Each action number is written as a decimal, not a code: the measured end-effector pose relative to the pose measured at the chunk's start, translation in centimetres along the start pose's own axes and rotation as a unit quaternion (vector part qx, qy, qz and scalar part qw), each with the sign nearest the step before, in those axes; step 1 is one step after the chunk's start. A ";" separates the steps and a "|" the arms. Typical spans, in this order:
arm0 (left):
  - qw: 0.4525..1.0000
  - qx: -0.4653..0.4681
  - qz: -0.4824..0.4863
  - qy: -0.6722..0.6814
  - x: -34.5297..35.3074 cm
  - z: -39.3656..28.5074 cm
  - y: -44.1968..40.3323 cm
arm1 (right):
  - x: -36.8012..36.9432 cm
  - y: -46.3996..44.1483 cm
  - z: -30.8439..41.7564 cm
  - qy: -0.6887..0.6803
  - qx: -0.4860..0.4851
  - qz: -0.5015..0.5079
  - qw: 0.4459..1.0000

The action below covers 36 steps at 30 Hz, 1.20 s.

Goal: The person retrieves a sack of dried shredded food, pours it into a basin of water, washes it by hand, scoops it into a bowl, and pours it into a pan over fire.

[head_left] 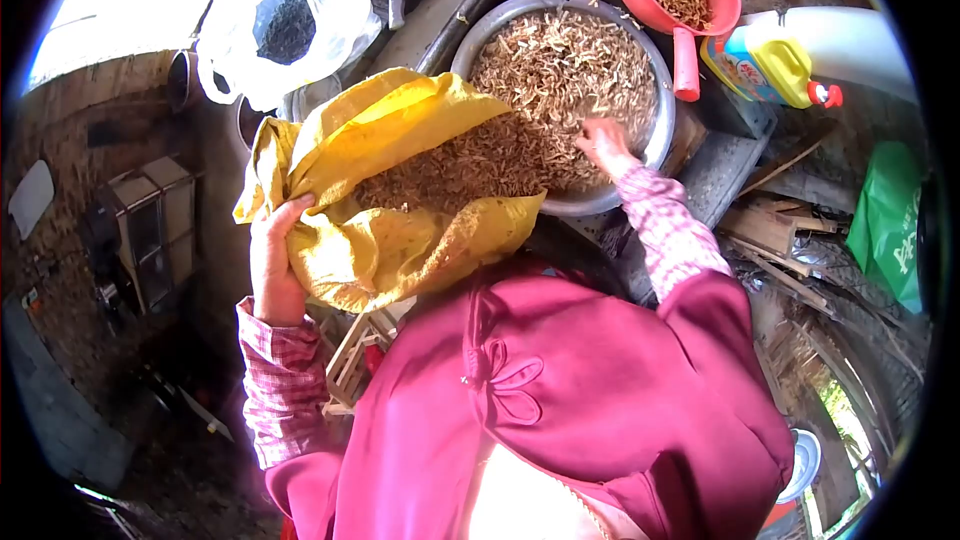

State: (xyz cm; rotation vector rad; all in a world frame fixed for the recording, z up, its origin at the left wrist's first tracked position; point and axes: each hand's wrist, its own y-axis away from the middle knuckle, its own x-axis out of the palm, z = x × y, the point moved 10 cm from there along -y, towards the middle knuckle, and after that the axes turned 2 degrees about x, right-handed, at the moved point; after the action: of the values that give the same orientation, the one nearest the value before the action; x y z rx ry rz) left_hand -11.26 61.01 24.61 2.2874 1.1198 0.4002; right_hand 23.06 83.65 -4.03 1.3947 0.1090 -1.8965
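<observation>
A yellow woven sack [400,130] lies tilted with its mouth open over the left rim of a wide metal basin [662,130]. Brown dried strips [560,60] fill the basin and continue into the sack's mouth. My left hand [275,250] grips the sack's left edge, fingers closed on the yellow fabric. At the basin's right inner side, my right hand [606,146] touches the strips with its fingers bent; motion blurs the fingertips, and whether they hold any strips cannot be made out.
A red ladle [686,60] with more strips sits beyond the basin, beside a yellow bottle [780,65]. A white plastic bag [345,20] with dark contents stands at upper left. A green bag [890,225] and wood pieces [775,235] lie right.
</observation>
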 end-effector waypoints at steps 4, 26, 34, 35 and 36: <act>0.999 0.019 0.029 -0.012 0.7 -0.7 0.7 | -8.7 3.1 0.8 -0.223 0.082 -0.033 0.971; 0.999 0.015 0.018 0.032 -0.7 0.6 0.6 | 1.5 -1.2 14.1 0.051 -0.272 -0.186 0.943; 0.999 0.029 0.033 -0.010 -2.0 1.2 0.0 | -4.1 4.1 10.8 -0.055 -0.226 -0.126 0.965; 0.999 0.034 0.032 -0.005 -2.0 1.2 0.0 | -2.7 4.5 12.3 -0.050 -0.236 -0.070 0.968; 0.999 0.036 0.029 -0.003 -1.8 1.1 0.1 | -1.3 5.0 13.7 -0.045 -0.245 -0.013 0.968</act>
State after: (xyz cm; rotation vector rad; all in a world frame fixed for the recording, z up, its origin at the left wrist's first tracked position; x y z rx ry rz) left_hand -11.72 59.10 23.74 2.3878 1.0825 0.3804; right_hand 15.54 74.17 4.29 0.9742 0.5165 -1.7899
